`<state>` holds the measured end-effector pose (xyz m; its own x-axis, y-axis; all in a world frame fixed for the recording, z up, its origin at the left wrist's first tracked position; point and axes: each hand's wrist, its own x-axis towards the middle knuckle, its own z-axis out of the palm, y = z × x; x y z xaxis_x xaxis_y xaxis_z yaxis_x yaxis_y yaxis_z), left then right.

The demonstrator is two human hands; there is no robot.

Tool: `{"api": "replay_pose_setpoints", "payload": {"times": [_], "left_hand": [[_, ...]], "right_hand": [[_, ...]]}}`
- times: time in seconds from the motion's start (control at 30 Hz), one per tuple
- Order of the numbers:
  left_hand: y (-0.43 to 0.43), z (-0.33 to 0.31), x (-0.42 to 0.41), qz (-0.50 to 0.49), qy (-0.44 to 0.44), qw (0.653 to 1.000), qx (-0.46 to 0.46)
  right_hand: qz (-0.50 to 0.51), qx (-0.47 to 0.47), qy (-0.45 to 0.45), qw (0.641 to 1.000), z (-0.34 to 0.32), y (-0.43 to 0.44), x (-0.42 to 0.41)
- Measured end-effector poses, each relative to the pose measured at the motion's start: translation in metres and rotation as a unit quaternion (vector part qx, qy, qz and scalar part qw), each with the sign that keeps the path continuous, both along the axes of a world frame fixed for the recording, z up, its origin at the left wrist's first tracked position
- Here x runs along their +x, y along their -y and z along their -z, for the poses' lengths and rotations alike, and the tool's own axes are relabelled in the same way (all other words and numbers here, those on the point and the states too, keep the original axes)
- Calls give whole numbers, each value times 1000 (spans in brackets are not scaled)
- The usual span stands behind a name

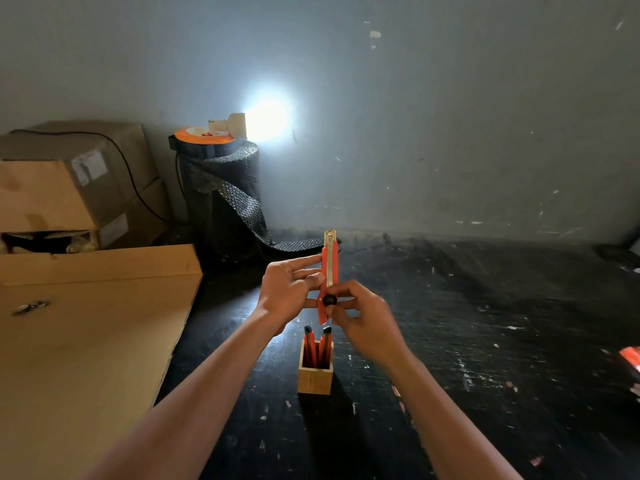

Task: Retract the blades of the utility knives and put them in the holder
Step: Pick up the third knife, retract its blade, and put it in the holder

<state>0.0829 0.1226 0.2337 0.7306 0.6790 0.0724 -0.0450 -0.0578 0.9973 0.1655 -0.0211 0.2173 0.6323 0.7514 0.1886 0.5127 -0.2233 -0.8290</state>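
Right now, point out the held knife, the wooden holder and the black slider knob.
held knife (pixel 325 263): head view, upper orange body.
wooden holder (pixel 314 380): head view, front wall.
black slider knob (pixel 329 300): head view, middle of the knob.

A storeroom or packing area: stacked cardboard boxes (pixel 69 188) at left, a bubble-wrap roll (pixel 225 199) upper centre, scuffed bare wall (pixel 450 116), worn black table (pixel 485 323).
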Motion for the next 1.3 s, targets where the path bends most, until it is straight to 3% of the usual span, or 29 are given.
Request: {"api": "replay_pose_setpoints", "payload": {"times": [0.37,0.6,0.73,0.83,1.0,1.3], "left_hand": [[2,3,-3,3,-4,1000,1],[14,19,-11,59,10,996,-63],[7,45,-5,28,-8,998,-61],[-5,73,-2,-41,-61,997,11],[-13,114,-6,-52,-177,973,139],[-10,181,-5,-20,-322,939,120]], "right_hand": [[4,0,8,1000,8,-3,1],[20,75,-88,993,8,-12,13],[25,95,-96,990,16,-21,22],[45,68,-93,992,31,-26,27],[69,9,-96,993,76,-37,42],[76,-115,-81,987,137,-50,47]]}}
